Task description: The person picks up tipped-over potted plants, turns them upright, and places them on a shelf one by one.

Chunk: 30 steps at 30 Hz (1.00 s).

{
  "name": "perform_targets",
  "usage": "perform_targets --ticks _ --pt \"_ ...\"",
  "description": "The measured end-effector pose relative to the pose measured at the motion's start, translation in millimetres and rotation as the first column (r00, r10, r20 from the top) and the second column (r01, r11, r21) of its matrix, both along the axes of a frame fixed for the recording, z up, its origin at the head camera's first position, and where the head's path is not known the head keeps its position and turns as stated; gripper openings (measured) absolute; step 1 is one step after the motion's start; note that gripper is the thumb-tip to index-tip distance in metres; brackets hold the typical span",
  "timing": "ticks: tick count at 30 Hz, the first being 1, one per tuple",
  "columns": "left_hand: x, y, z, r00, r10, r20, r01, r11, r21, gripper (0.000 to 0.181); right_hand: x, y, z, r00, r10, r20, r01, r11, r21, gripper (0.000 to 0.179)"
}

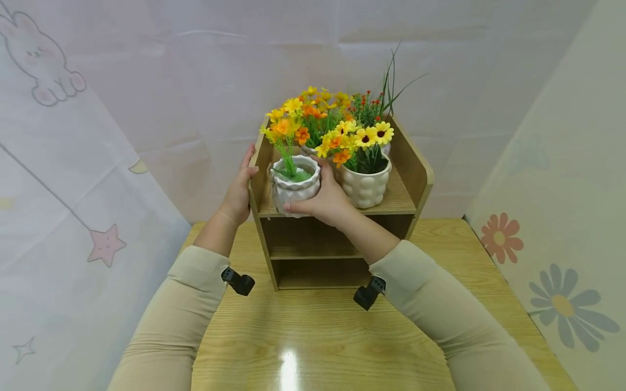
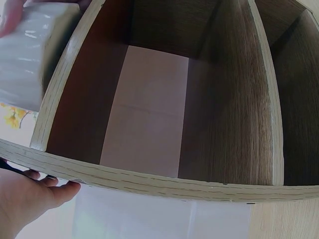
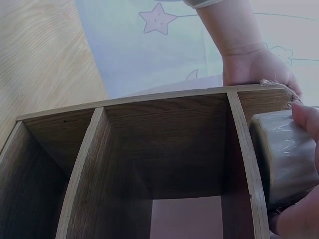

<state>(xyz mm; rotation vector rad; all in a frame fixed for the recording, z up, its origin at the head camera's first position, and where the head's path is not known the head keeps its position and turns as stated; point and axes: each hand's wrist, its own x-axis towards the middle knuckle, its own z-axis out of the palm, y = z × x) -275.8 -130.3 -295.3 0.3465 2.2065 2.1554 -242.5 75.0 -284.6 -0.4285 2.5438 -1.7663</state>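
My right hand (image 1: 330, 198) grips a white flower pot (image 1: 298, 191) with a wavy rim, which holds yellow and orange artificial flowers. The pot is at the front left of the top board of a small wooden shelf (image 1: 423, 176). In the right wrist view, the pot (image 3: 289, 149) seems tilted, with a dark gap by its base. My left hand (image 1: 237, 193) rests against the outside of the shelf's left side panel. In the left wrist view, the fingertips of the left hand (image 2: 30, 199) touch that panel's edge.
A cream bubbled pot (image 1: 365, 184) with yellow flowers stands at the right of the top board. Behind are more orange flowers (image 1: 318, 117) and a red-dotted plant (image 1: 367, 106) with long grass blades. The shelf stands on a wooden table (image 1: 318, 336) between patterned sheets.
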Motion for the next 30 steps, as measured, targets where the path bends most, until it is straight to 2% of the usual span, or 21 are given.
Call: perform_targets --ticks 13,21,30 --pt "0.9 -1.1 0.4 1.0 0.002 0.009 -0.001 1.0 -0.01 0.069 -12.8 -10 2.2 0.999 -0.026 0.02 0.026 1.0 0.007 0.116" --pt "0.3 -1.1 -0.1 1.0 0.003 0.004 -0.003 1.0 -0.02 0.069 -20.0 -15 -1.7 0.999 -0.053 0.011 0.053 0.998 0.023 0.115" --pt "0.2 -1.7 0.2 1.0 0.006 0.004 -0.006 0.999 -0.036 0.069 -21.6 -20 -2.2 0.998 -0.06 0.011 0.06 0.998 0.018 0.117"
